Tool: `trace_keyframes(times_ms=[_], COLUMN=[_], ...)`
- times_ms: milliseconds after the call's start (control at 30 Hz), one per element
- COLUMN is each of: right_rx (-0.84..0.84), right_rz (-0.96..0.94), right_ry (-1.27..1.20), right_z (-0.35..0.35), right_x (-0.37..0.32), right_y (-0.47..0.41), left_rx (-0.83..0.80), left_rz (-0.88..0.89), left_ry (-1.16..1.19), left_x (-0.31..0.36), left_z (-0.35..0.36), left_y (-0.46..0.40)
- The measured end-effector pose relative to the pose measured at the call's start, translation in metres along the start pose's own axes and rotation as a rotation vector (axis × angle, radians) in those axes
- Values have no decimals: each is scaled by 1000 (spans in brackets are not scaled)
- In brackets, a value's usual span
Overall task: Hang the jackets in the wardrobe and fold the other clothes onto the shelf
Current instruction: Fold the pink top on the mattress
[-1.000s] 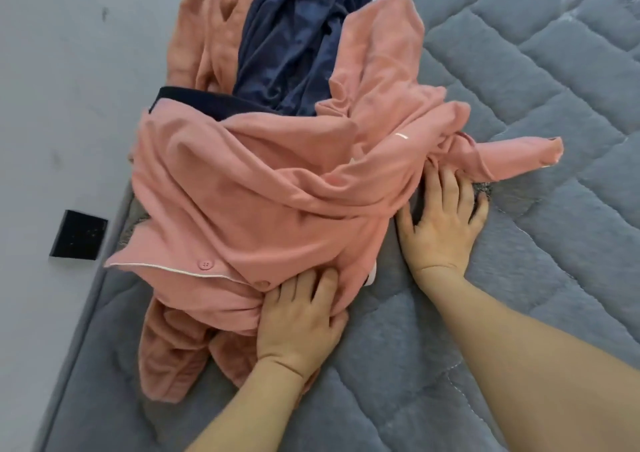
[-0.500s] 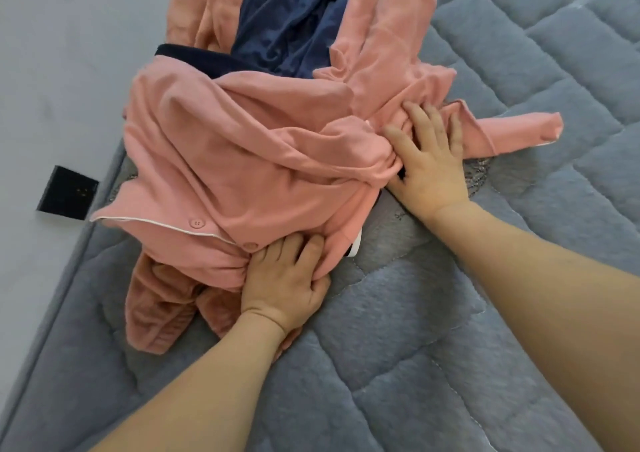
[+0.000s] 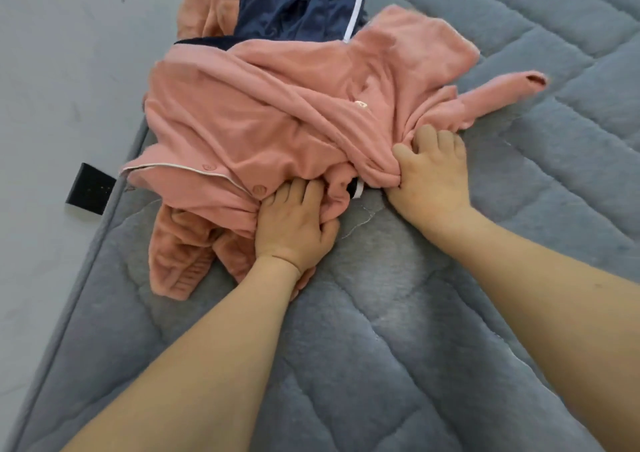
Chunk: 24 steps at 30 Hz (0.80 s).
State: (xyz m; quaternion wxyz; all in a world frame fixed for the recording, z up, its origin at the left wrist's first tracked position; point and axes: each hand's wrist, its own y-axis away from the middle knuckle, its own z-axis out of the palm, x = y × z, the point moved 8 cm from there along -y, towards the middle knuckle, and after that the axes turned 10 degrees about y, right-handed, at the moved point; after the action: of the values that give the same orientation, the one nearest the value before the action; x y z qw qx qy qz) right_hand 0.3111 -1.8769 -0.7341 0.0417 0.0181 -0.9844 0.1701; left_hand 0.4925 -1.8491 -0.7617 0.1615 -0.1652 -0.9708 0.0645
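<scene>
Surface: a grey quilted mattress carried the heap of clothes near its left edge; pale floor lay beyond that edge.
Pink garment: a salmon-pink buttoned top with white piping lay crumpled on the mattress, uppermost in the heap, one sleeve stretched out to the right.
Navy garment: a dark blue piece with a white stripe lay at the far end, partly covered by the pink top.
Other clothing: a ribbed orange-pink piece protruded from under the near left of the heap; a similar fabric showed at the far left, beside the navy piece.
Left hand: the left hand rested palm-down at the near edge of the pink top, fingers pushed into the folds just beside a button; whether it was closed on the cloth could not be told.
Right hand: the right hand was clenched around a bunched fold of the pink top, close to the root of the sleeve, thumb pressing fabric against the fingers.
Spacing: the two hands were near each other, not touching.
Floor item: a small black square object lay on the floor just beside the mattress edge.
</scene>
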Motion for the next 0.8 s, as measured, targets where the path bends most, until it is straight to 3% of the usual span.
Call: trace_keyframes(times_ms=[200,333,467,633,733,800], right_rx=[-347,-593,-810,-1048,-1180,-1179], right_rz=[63,31,-6,-77,-66,7], right_ry=[15,82,92,227,325,300], right_z=[-35,-64,-99,-144,-175,-193], right_x=[10,21,37,81,124,156], right_y=[113,187,270,385,445,474], left_rx=[-52,-177,-462,-828,-1218,-1444], left_rz=[106,128,-136,-428,-395,-289], left_ry=[-206,-111,49,420,628,604], left_x=[36,71,120,223,297,326], left_z=[-28,-48,-41,-22,-28,-36], left_y=[37,136,249,381,448,467])
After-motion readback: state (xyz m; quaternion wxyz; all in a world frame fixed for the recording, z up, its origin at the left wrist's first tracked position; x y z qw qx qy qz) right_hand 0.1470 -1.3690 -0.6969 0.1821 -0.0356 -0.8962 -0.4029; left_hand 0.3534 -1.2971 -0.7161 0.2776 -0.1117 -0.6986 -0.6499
